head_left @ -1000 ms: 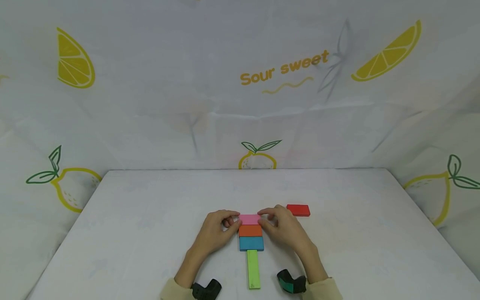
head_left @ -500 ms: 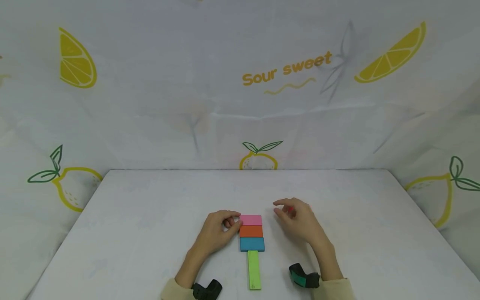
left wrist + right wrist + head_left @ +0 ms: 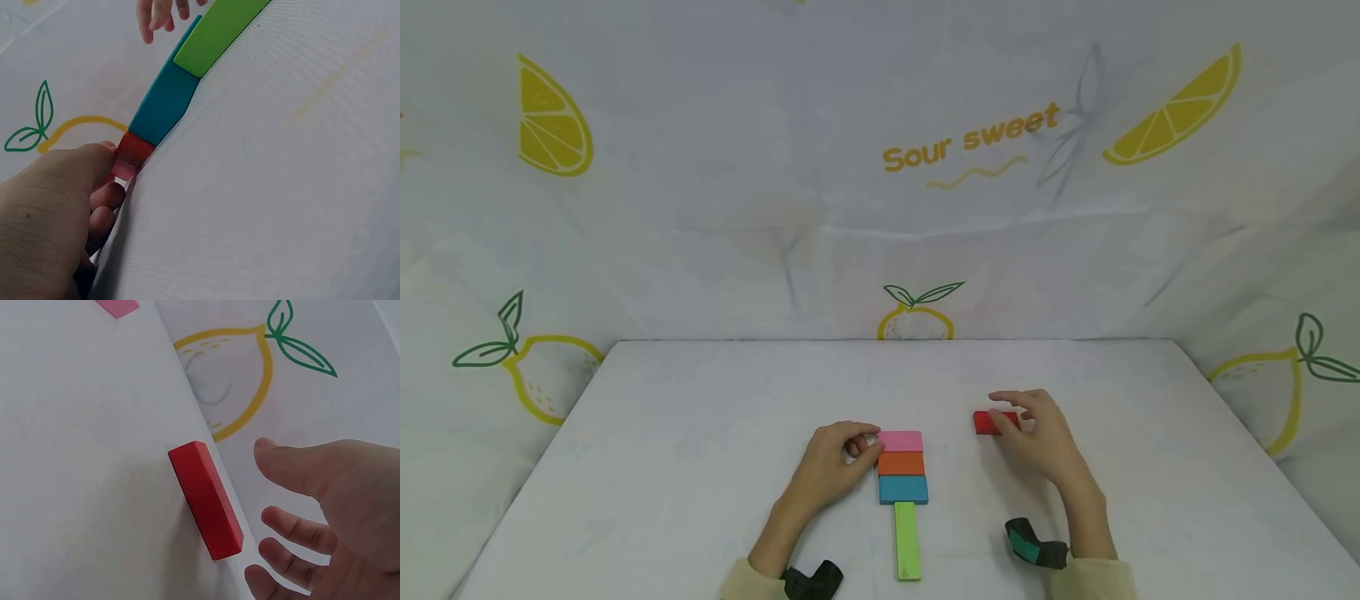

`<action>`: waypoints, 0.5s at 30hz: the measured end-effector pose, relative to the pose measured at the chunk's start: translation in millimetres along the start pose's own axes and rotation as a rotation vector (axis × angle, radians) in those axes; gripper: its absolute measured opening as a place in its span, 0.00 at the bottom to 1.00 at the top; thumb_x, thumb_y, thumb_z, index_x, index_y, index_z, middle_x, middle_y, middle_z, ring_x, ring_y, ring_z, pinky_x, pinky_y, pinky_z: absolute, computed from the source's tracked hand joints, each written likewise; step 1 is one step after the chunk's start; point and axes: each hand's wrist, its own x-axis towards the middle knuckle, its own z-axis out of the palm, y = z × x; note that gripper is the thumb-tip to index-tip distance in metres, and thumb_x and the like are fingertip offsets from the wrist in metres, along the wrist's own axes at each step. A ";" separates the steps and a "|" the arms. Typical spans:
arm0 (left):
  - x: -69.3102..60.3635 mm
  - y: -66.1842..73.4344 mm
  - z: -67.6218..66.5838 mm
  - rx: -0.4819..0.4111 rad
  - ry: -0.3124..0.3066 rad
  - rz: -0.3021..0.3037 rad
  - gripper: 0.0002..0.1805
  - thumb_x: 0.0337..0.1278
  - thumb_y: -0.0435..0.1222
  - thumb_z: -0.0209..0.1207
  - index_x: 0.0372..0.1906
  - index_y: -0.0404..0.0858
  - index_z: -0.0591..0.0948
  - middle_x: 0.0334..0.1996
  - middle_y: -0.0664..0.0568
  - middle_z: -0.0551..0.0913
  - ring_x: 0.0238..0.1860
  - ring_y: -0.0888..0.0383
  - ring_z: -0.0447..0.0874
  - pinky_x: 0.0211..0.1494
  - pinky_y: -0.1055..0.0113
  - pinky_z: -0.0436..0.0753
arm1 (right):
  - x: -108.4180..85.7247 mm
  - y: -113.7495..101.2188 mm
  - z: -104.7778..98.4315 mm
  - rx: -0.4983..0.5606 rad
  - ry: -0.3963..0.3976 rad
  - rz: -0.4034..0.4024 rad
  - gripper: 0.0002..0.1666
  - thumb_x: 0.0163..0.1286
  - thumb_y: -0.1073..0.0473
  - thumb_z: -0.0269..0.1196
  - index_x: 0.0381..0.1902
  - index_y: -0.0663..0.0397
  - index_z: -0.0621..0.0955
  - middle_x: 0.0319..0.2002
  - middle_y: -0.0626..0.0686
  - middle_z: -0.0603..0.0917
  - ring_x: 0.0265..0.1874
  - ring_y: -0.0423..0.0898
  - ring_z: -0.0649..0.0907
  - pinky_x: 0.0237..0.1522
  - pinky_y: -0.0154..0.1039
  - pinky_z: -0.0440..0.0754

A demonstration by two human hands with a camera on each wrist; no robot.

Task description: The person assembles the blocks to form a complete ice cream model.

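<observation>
On the white table, a pink block (image 3: 901,441), an orange block (image 3: 901,463) and a blue block (image 3: 903,489) lie flat in a touching row. A long lime-green block (image 3: 907,540) runs from the blue one's near edge. My left hand (image 3: 835,460) pinches the pink block's left end with thumb and index finger; the left wrist view shows the thumb (image 3: 94,159) there, other fingers curled beneath. My right hand (image 3: 1041,433) is over a red block (image 3: 987,423), partly covering it in the head view. In the right wrist view, its spread fingers are apart from that block (image 3: 206,500).
A white cloth with lemon prints (image 3: 915,321) hangs behind the table and at both sides. Black straps with camera mounts sit on the left wrist (image 3: 814,579) and right wrist (image 3: 1036,546).
My right hand has let go of the pink block's right end and moved right to the red block. The left hand has stayed at the pink block.
</observation>
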 end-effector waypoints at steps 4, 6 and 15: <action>-0.4 -0.4 0.3 0.001 -0.001 0.000 0.10 0.61 0.35 0.68 0.46 0.36 0.89 0.25 0.60 0.82 0.30 0.70 0.74 0.37 0.75 0.79 | -0.7 7.0 0.8 0.002 -0.013 0.016 0.19 0.70 0.62 0.66 0.58 0.59 0.84 0.55 0.69 0.79 0.52 0.63 0.79 0.51 0.61 0.82; -0.5 -0.5 0.3 0.002 -0.001 0.003 0.11 0.61 0.35 0.68 0.46 0.36 0.89 0.26 0.59 0.82 0.30 0.69 0.75 0.38 0.75 0.79 | -1.0 9.2 1.3 0.003 -0.034 0.035 0.20 0.70 0.62 0.66 0.59 0.59 0.83 0.56 0.70 0.79 0.51 0.63 0.79 0.51 0.61 0.82; 0.3 -1.2 0.7 0.003 0.009 0.027 0.10 0.61 0.35 0.69 0.45 0.36 0.89 0.25 0.59 0.82 0.30 0.70 0.75 0.38 0.75 0.79 | -0.7 12.2 2.0 -0.010 -0.123 0.093 0.29 0.67 0.57 0.70 0.64 0.60 0.79 0.57 0.70 0.77 0.53 0.64 0.79 0.49 0.58 0.85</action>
